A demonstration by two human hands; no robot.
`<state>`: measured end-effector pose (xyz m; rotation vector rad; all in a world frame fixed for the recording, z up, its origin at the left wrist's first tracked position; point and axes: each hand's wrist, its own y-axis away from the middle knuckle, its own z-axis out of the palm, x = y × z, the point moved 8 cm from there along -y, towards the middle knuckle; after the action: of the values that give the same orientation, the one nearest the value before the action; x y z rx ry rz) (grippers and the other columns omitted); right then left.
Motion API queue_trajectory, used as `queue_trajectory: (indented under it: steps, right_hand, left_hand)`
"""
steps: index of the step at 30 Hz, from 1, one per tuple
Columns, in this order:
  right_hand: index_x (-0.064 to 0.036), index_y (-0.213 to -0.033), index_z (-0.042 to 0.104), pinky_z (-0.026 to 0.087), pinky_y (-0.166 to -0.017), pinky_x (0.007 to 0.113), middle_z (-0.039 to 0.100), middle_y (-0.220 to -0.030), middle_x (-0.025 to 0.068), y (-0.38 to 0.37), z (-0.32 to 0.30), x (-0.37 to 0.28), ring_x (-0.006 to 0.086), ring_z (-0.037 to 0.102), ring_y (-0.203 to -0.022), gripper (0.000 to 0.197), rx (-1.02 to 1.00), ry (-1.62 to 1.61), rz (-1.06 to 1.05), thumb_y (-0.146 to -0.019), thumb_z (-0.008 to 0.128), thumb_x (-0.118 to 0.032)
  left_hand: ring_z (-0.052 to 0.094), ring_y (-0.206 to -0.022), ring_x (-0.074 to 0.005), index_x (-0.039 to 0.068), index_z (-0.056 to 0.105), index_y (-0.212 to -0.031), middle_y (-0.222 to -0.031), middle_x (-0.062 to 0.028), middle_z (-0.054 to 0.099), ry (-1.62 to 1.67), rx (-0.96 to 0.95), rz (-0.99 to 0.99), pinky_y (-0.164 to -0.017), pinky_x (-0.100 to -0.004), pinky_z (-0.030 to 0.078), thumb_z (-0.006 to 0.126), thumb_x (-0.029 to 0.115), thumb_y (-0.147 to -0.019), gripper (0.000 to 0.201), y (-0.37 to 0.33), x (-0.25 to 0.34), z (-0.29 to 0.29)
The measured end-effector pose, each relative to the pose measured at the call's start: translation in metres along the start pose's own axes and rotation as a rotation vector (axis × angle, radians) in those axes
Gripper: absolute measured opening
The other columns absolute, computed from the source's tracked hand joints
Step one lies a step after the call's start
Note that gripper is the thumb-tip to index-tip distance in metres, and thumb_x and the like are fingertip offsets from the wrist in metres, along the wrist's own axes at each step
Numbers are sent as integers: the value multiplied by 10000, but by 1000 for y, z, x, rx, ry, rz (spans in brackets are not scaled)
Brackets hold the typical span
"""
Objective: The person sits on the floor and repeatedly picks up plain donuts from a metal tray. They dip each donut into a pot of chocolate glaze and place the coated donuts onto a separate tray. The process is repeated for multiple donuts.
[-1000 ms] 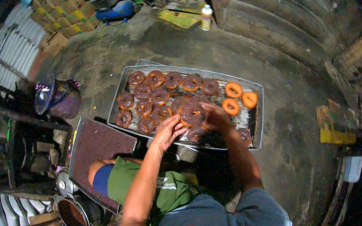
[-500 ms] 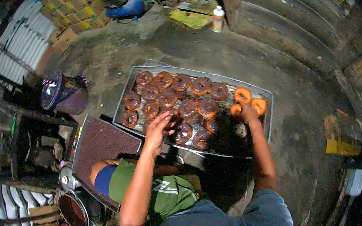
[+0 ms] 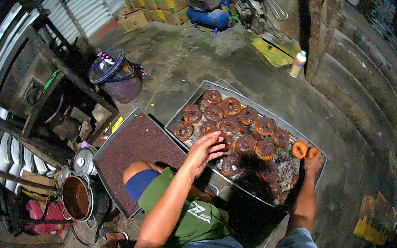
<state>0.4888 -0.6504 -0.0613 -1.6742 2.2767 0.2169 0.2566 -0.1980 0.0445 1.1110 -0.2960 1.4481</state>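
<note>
Plain doughnuts [image 3: 295,151] sit at the tray's [image 3: 289,162] right end, probably kept apart from the coated doughnuts [image 3: 213,112]. Our right hand [image 3: 313,164] touches one; can't tell if that grip's closed. Our left hand [image 3: 203,152] hangs released.

Our left hand [image 3: 203,153] is raised and empty – fingers loosely spread and slightly bent, forearm [image 3: 165,214] slanting back toward us. Well to its right is our right hand [image 3: 312,164], fingers bent – tips hard to make out – with the arm [image 3: 304,204] stretched behind it.
</note>
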Motion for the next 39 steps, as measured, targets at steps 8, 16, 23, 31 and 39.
queue_trajectory:
  steps: [8, 16, 23, 31, 39]
  right_hand:
    - [-22, -1390, 396, 338, -1079, 382, 496, -1331, 173, 257, -100, -363, 307, 445, -1274, 749, -275, -1126, -917, -722, 732, -73]
    - [2, -1103, 593, 504, -828, 362, 655, -1042, 179, 493, -148, -590, 281, 649, -949, 316, -1016, -1161, -1307, -870, 656, -202]
    - [40, -1345, 457, 422, -983, 428, 540, -1238, 296, 688, -99, -597, 403, 538, -1162, 714, -933, -448, -1807, -868, 611, -470]
    - [-65, -1242, 516, 383, -1022, 357, 542, -1270, 133, 897, -66, -620, 243, 490, -1226, 578, -1474, -651, -1999, -744, 769, -213]
    - [-153, -1247, 543, 472, -941, 500, 420, -1355, 258, 1104, 89, -561, 478, 466, -1175, 546, -574, 66, -2803, -736, 718, -229]
  left_hand:
    - [496, -1218, -304, 179, 493, -1305, -1321, -125, 513, 171, -49, -3, -891, -485, 506, 455, 672, -876, 655, 17, 66, -7]
    - [599, -1085, -280, 159, 501, -1310, -1247, -100, 580, 484, 33, 546, -847, -532, 497, 412, 657, -895, 654, 165, 209, -197]
    - [582, -1096, -217, 144, 468, -1331, -1272, -89, 539, 717, 532, 783, -862, -440, 509, 539, 444, -914, 519, 273, 137, -349]
    - [567, -1064, -213, 190, 393, -1399, -1314, -59, 477, 635, 1073, 1438, -710, -372, 567, 404, 535, -963, 556, 456, 82, -445]
    - [547, -1142, -293, 130, 375, -1407, -1312, -88, 504, 862, 1347, 1834, -871, -460, 502, 416, 538, -941, 620, 611, -14, -509]
